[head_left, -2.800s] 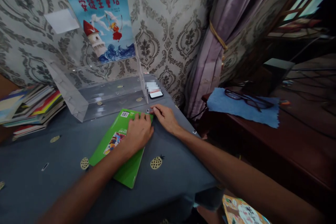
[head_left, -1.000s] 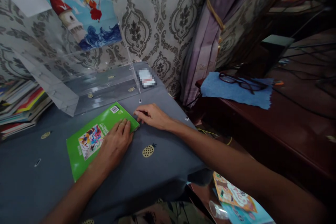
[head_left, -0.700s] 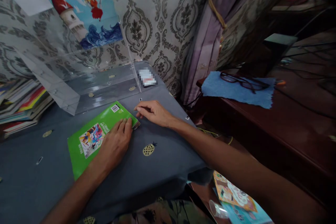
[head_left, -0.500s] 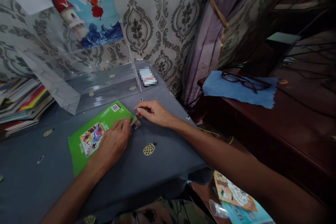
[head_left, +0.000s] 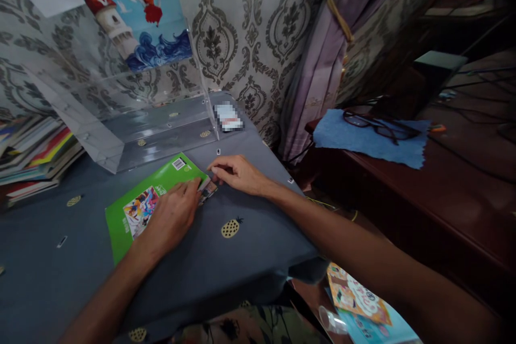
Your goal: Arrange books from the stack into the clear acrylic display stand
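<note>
A green-covered book (head_left: 167,172) with a barcode and a small colourful picture lies slantwise on the grey tablecloth. My left hand (head_left: 173,212) rests palm down on its cover, fingers stretched towards the right edge. From under that edge a strip of a printed inner page (head_left: 208,191) peeks out. Just right of the book's corner is my right hand (head_left: 237,173), its fingers curled and thumb drawn in close to the fingertips. Whether a page corner is between those fingertips is too small to make out.
A clear acrylic stand (head_left: 108,150) stands behind the book. At left is a stack of books (head_left: 40,156); a blurred-out pale object (head_left: 229,116) lies at the back right. Glasses (head_left: 379,124) rest on a blue cloth (head_left: 334,131). A clear cup (head_left: 332,321) lies low at right.
The view has shifted slightly. A little more of the printed page shows at the book's right edge. Both hands keep nearly the same place.
</note>
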{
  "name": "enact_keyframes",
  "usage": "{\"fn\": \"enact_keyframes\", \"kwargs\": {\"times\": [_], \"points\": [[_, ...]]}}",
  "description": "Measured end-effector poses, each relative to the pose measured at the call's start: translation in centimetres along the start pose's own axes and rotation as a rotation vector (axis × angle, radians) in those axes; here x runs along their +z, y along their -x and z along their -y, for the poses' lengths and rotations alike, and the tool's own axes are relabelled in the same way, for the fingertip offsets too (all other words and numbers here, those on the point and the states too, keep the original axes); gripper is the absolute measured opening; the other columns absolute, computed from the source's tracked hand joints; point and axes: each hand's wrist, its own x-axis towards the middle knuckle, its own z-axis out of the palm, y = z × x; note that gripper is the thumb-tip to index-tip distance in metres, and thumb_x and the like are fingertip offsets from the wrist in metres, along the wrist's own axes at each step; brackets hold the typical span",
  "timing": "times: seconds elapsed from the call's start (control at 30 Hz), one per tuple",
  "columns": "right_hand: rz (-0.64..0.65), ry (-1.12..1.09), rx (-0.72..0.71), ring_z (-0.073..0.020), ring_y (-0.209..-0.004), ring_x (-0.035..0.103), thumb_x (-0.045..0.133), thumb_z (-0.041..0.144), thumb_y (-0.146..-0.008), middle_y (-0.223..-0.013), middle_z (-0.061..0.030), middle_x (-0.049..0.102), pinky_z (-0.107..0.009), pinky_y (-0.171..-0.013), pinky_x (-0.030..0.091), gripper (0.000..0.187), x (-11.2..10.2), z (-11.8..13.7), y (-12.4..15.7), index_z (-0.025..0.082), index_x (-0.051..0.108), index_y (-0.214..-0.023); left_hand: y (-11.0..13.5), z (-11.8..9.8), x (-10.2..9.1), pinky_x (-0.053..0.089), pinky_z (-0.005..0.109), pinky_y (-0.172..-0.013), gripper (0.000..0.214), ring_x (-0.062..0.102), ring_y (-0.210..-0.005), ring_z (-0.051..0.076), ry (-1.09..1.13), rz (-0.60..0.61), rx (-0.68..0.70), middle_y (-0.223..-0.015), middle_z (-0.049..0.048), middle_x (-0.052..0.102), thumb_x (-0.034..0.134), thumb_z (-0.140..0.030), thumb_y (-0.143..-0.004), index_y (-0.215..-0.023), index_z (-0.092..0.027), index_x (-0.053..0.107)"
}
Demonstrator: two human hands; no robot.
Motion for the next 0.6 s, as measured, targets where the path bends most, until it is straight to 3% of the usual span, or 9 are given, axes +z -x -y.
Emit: {"fn": "enact_keyframes", "kwargs": {"times": [0.6], "points": [[-0.055,-0.18,-0.007,-0.0093,-0.059,0.06,0.052,0.029,-0.092,-0.078,-0.0023,0.07,-0.022,-0.058,0.049,0.02,-0.02,0.21,0.05,0.015,0.067,-0.096,0.09,-0.13,-0.58,0.056,0.037,-0.076,0.029,0.069,-0.089,0.025,-0.017,0.069,-0.024,-0.096,0.0119,0.071,0.035,-0.016,-0.1,-0.123,-0.013,0.052]]}}
